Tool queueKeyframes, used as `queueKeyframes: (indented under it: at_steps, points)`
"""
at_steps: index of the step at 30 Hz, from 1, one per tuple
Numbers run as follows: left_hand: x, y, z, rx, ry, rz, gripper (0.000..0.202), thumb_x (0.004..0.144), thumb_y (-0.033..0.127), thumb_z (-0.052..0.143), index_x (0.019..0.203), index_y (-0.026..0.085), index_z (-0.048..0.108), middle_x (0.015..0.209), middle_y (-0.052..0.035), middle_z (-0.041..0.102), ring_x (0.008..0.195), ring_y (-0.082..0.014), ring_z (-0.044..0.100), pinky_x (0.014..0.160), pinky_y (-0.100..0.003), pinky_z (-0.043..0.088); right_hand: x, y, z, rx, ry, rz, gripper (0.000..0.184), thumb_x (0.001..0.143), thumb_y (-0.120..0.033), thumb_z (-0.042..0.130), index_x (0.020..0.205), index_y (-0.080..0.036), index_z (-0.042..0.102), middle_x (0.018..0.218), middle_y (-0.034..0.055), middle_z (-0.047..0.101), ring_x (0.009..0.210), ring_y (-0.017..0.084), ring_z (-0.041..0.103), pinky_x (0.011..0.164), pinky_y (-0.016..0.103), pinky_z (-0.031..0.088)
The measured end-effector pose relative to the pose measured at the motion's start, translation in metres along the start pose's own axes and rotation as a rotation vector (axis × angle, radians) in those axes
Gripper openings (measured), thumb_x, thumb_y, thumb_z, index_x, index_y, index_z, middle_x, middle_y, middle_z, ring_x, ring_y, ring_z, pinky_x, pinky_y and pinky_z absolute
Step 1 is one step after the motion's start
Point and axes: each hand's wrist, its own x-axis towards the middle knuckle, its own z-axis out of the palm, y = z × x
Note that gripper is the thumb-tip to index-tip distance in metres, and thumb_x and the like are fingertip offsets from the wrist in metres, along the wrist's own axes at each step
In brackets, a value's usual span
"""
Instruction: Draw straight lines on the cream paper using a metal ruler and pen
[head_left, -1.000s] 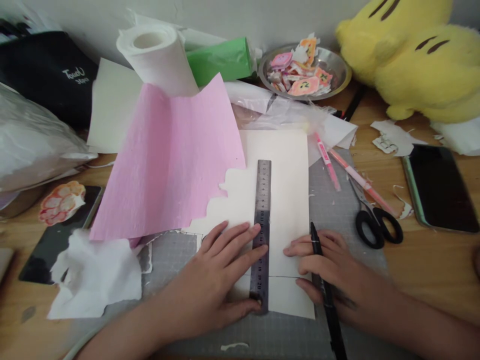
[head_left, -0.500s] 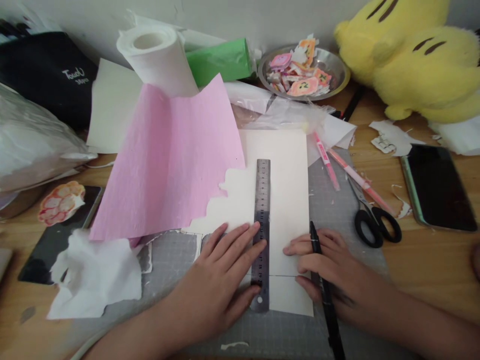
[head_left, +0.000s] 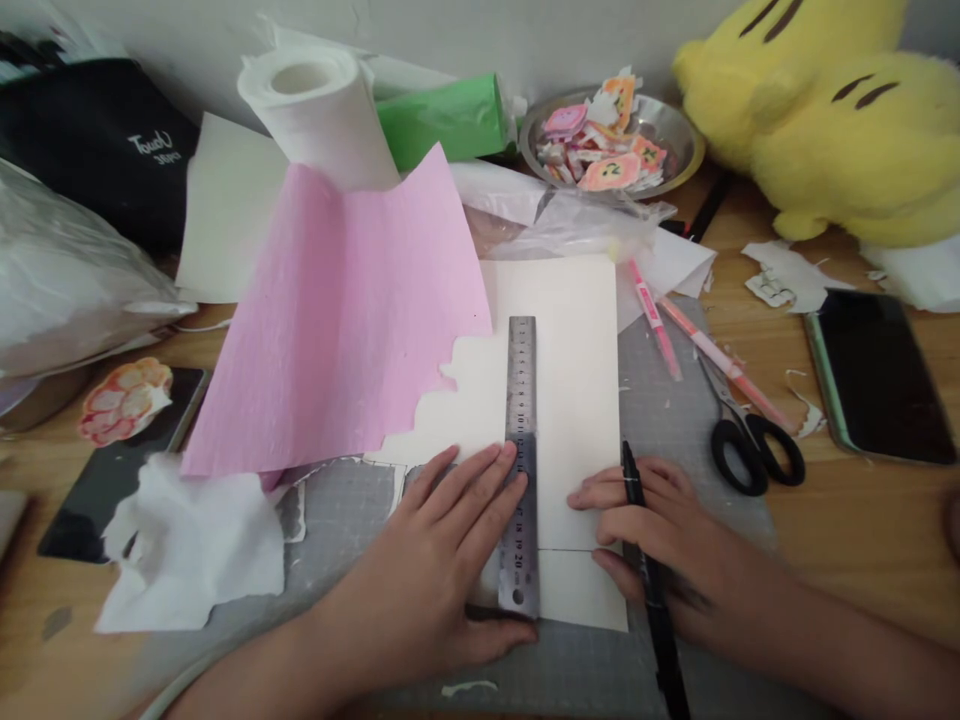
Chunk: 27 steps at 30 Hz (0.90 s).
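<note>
My left hand (head_left: 450, 550) lies flat with fingers stretched, its fingertips on the left edge of a steel ruler (head_left: 523, 390). The thumb reaches out below the ruler's bottom end. Upright on a sheet of white card (head_left: 577, 350), the ruler runs lengthwise, and a thin drawn line crosses the card near its lower end. A black pen (head_left: 654, 600) is held in my right hand (head_left: 660, 535), tip pointing away from me. That hand's fingertips rest at the card's right edge. Pink paper (head_left: 375, 300) with a ragged edge overlaps the card's left side.
A grey cutting mat (head_left: 656, 420) lies underneath. Right of the card are black-handled scissors (head_left: 757, 450), two pink-orange markers (head_left: 720, 360) and a phone (head_left: 881, 375). Behind stand a paper roll (head_left: 322, 120), a metal bowl of cutouts (head_left: 690, 165) and yellow plush toys (head_left: 847, 130). Torn paper (head_left: 202, 550) lies left.
My left thumb has slid down off the ruler to below its end. The ruler has shifted slightly left on the card. My right hand and the pen keep nearly the same place.
</note>
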Motion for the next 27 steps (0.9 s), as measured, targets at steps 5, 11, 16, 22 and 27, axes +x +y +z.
queueKeyframes:
  at_steps: [5, 11, 16, 22, 27]
  points:
    - [0.0, 0.0, 0.004, 0.04, -0.021, -0.037, 0.086, 0.076, 0.066, 0.052, 0.137, 0.007, 0.034, 0.145, -0.0156, 0.033, 0.134, -0.03, 0.027, 0.106, -0.048, 0.024, 0.001, -0.001, 0.0, -0.005, 0.011, 0.001, 0.017, 0.082, -0.008, 0.054, 0.091, -0.022, 0.049, 0.104, 0.0031, 0.064, 0.103, 0.016, 0.057, 0.091, 0.036, 0.033]
    - [0.0, -0.003, 0.009, 0.075, -0.016, -0.045, 0.093, 0.075, 0.072, 0.047, 0.139, 0.007, 0.031, 0.146, -0.0165, 0.031, 0.134, -0.0298, 0.027, 0.106, -0.047, 0.023, 0.0, 0.001, 0.001, -0.004, 0.001, -0.004, 0.017, 0.082, -0.008, 0.053, 0.091, -0.022, 0.049, 0.105, 0.0028, 0.064, 0.104, 0.016, 0.056, 0.09, 0.036, 0.033]
    - [0.0, -0.002, 0.009, 0.065, -0.019, -0.048, 0.083, 0.083, 0.066, 0.041, 0.14, 0.007, 0.029, 0.147, -0.016, 0.029, 0.135, -0.0291, 0.025, 0.106, -0.047, 0.024, 0.0, 0.002, 0.0, 0.001, -0.014, -0.005, 0.019, 0.083, -0.007, 0.053, 0.093, -0.022, 0.049, 0.105, 0.0027, 0.063, 0.106, 0.015, 0.055, 0.092, 0.036, 0.032]
    - [0.0, 0.0, 0.011, 0.064, -0.015, -0.095, 0.071, 0.087, 0.051, 0.046, 0.141, 0.009, 0.027, 0.149, -0.0131, 0.026, 0.136, -0.027, 0.025, 0.107, -0.045, 0.026, 0.001, 0.0, 0.0, -0.001, -0.001, -0.005, 0.019, 0.082, -0.006, 0.052, 0.092, -0.022, 0.05, 0.104, 0.0033, 0.065, 0.103, 0.017, 0.057, 0.09, 0.037, 0.035]
    - [0.001, 0.001, 0.012, 0.081, -0.014, -0.107, 0.07, 0.087, 0.049, 0.047, 0.141, 0.01, 0.027, 0.15, -0.0122, 0.024, 0.136, -0.0258, 0.024, 0.108, -0.044, 0.025, 0.001, 0.001, 0.0, 0.008, -0.01, -0.005, 0.019, 0.081, -0.006, 0.052, 0.091, -0.022, 0.051, 0.104, 0.004, 0.065, 0.103, 0.018, 0.057, 0.089, 0.037, 0.036]
